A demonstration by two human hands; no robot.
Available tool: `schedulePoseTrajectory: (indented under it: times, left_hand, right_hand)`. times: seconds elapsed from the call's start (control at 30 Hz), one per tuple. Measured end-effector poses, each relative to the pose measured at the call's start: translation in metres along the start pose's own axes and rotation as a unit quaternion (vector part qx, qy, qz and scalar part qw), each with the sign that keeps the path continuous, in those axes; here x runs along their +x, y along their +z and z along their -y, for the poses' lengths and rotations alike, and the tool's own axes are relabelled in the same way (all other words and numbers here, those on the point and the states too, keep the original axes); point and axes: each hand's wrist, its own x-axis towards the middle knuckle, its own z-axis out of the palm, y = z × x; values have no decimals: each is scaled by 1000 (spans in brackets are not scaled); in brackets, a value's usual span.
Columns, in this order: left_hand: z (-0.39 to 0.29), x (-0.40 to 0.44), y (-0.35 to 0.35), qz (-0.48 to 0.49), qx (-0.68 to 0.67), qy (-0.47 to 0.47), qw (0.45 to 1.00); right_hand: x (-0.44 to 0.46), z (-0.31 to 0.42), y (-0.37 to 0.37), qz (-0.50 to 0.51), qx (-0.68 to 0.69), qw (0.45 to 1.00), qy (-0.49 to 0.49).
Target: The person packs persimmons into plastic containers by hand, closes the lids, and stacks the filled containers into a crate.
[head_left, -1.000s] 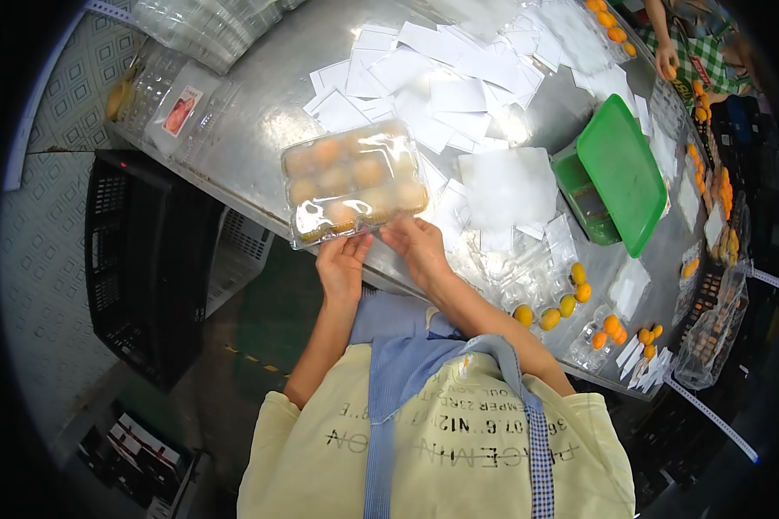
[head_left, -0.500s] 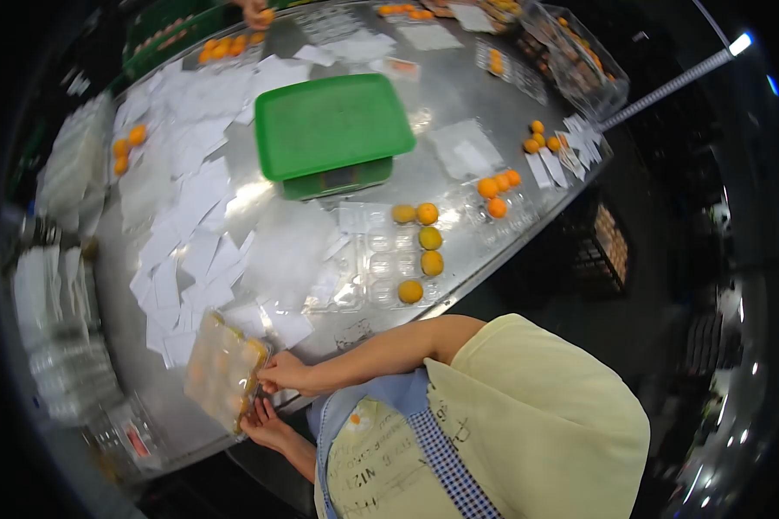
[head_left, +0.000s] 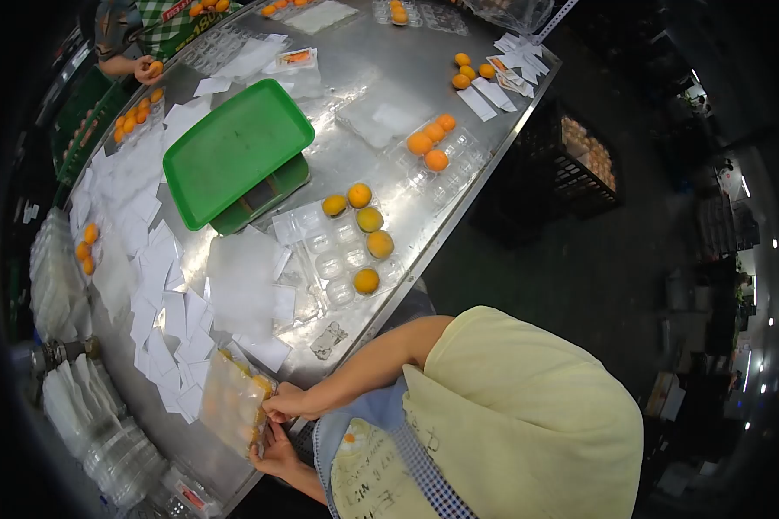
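Observation:
A closed clear plastic pack [head_left: 232, 402] of yellow-orange fruit lies at the table's near corner. My right hand [head_left: 287, 403] has its fingers pinched on the pack's edge facing me. Just below it, my left hand [head_left: 275, 451] grips the same edge near the corner, its fingers partly under the pack. Loose white cards [head_left: 175, 342] lie beside the pack. Farther along the table edge is an open clear tray [head_left: 333, 246] with several fruits along one side.
A green lidded container [head_left: 238, 151] stands mid-table. Another clear tray [head_left: 448, 169] holds orange fruits. Stacked clear packs [head_left: 117, 450] line the far-left edge. A co-worker's hand [head_left: 149, 71] holds a fruit at the back left. A black crate [head_left: 584, 164] stands beyond the table's right edge.
The camera view has turned strongly to the right, bringing more of the table's far side into sight. Both my hands stay at the pack's edge.

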Motion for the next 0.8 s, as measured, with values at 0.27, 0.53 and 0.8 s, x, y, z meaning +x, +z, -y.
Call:
schedulePoseTrajectory:
  times: [0.27,0.53,0.8]
  left_hand:
    - [27,62,-74,212,233,258,913]
    - [160,-143,88,192,71,209,956]
    - [379,-201,144,316,212,-23,924]
  right_hand:
    - [-43,14,-39,77,-29,996,-41]
    - [-215,99,-179,316,-252,883,-238]
    - [-366,150,-414,217,86,942,-240]
